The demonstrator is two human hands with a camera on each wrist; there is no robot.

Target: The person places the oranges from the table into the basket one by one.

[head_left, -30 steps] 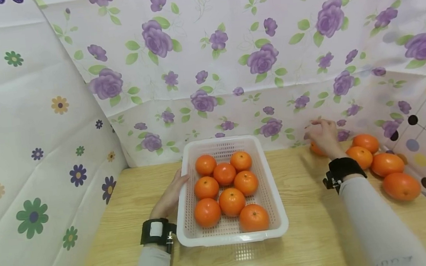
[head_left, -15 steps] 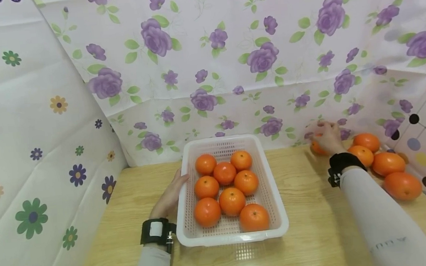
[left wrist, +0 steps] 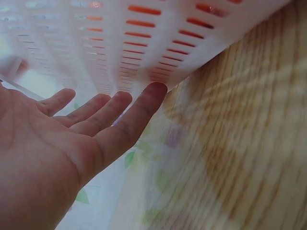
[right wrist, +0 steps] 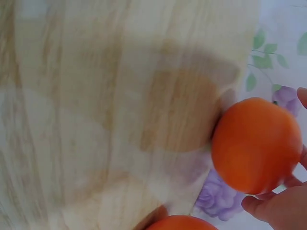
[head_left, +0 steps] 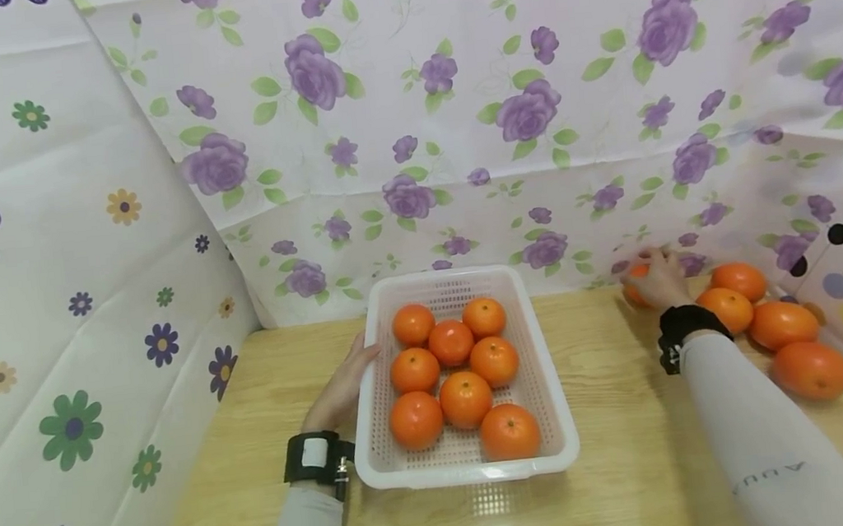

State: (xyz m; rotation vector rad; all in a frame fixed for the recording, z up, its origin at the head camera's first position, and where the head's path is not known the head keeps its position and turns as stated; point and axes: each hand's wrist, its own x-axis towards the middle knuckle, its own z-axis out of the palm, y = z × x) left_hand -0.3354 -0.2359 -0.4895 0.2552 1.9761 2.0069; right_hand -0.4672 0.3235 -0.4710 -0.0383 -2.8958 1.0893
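A white plastic basket (head_left: 545,369) with slotted walls stands on the table, with several oranges (head_left: 465,400) inside. My left hand (head_left: 338,389) is at its left side, one digit reaching the rim. In the left wrist view, the straight fingers (left wrist: 144,108) of this hand lie against the slotted wall. At the back right, my right hand (head_left: 662,277) is on a single orange (head_left: 639,285). The right wrist view has this orange (right wrist: 256,146) large, thumb below it and fingers curled round its far side, partly out of frame.
Several more oranges (head_left: 783,324) lie to the right of my right wrist, along the wall. A floral sheet (head_left: 411,132) hangs behind the wooden table (head_left: 612,413), and another flowered sheet (head_left: 99,321) borders the left side.
My right hand has lowered from above the lone orange and its fingers have come round it. The left hand stays at the basket. The head view has shifted slightly.
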